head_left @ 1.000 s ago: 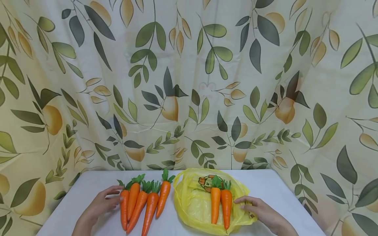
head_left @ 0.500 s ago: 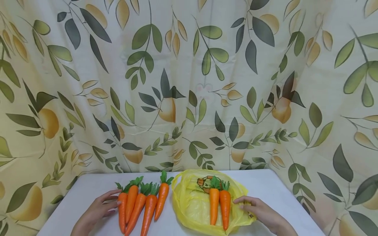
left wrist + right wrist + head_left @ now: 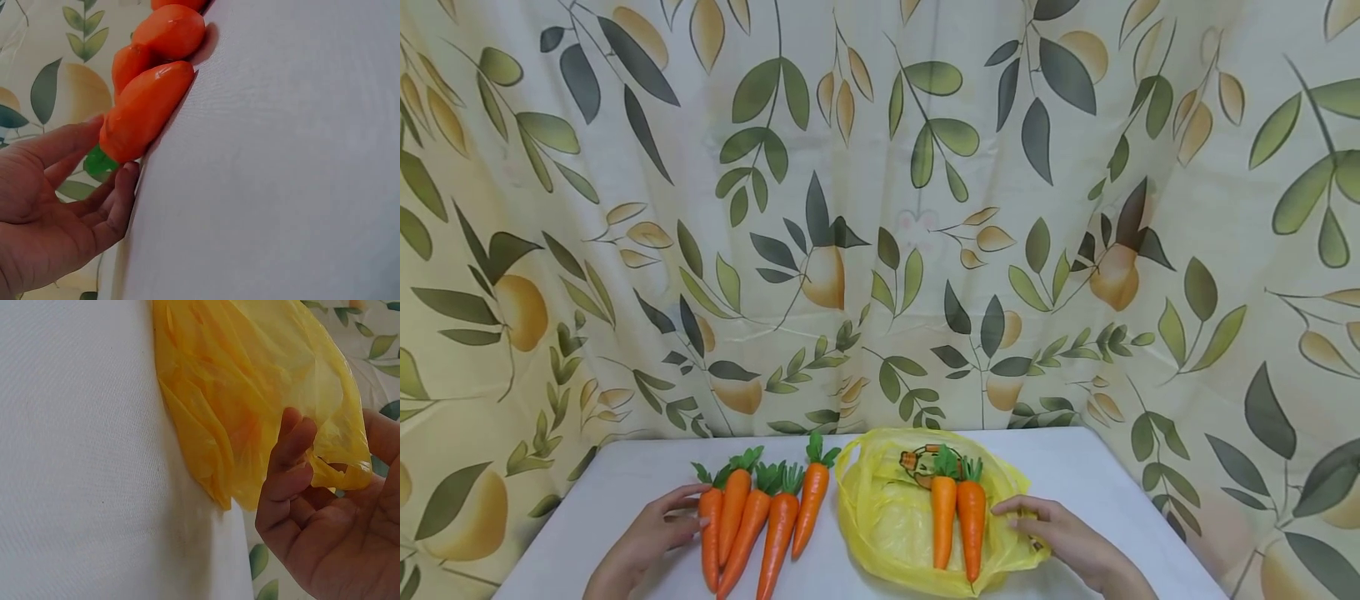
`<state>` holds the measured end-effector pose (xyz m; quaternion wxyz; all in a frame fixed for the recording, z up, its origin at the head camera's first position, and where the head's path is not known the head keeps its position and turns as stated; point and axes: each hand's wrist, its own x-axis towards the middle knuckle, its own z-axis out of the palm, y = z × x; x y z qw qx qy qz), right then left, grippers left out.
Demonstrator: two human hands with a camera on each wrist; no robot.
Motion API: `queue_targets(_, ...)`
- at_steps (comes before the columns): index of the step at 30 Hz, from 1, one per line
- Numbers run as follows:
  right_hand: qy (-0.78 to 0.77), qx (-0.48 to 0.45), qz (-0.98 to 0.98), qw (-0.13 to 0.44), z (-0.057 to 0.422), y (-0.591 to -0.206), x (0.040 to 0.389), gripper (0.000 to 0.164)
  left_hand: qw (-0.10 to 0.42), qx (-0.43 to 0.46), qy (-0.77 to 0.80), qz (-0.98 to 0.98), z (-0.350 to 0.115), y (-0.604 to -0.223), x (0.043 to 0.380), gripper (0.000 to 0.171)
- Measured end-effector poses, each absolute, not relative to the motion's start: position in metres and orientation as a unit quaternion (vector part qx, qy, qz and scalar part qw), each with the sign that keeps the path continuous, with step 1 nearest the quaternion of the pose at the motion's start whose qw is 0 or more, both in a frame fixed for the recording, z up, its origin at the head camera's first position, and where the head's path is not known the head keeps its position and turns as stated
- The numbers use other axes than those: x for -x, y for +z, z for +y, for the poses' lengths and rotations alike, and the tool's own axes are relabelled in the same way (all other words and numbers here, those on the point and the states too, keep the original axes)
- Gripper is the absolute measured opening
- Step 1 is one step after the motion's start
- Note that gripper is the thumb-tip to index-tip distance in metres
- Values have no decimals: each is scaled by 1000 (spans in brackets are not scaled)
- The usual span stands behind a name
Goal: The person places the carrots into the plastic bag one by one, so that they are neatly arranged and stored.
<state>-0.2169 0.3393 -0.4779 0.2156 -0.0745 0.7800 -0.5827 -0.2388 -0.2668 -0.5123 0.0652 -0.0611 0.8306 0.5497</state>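
Note:
In the head view, several orange carrots with green tops lie side by side on the white table. My left hand (image 3: 651, 533) is at the leftmost carrot (image 3: 710, 554); in the left wrist view its thumb and fingertips meet both sides of that carrot's leafy end (image 3: 140, 119). A yellow plastic bag (image 3: 859, 537) is spread at centre right. Two more carrots (image 3: 945, 521) lie in its opening, tips toward me. On the bag's right side, my right hand (image 3: 1060, 533) holds the edge, which passes between thumb and curled fingers in the right wrist view.
The white table (image 3: 1105, 475) ends at the back against a curtain (image 3: 880, 350) printed with leaves and fruit. A rightmost carrot (image 3: 810, 512) of the row lies close to the bag's left edge.
My left hand has drawn slightly closer around the leftmost carrot, its thumb now against the side. My right hand, the bag and the carrots stay put; the head view has shifted a little.

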Motion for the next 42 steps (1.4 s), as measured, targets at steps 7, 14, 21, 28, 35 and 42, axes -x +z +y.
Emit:
queue_targets(7,-581,65,782,216,339,-479,217,32,72,73,543,833,-264,-515,241,65)
queue_targets(14,-583,63,780,220,339,-479,217,32,77,85,541,833,-258,-518,246,65)
queue_targets(21,-584,63,778,223,339,-480,217,33,64,83,540,835,-251,-520,247,67)
queue_targets(28,-578,60,784,221,340,-482,220,32,64,89,536,837,-247,-522,249,73)
queue_targets(35,-584,68,778,221,339,-481,220,33,63,90,532,840,-249,-520,249,75)
queue_targets(42,-585,68,777,222,338,-480,219,33,52,91,530,841,-250,-515,246,74)
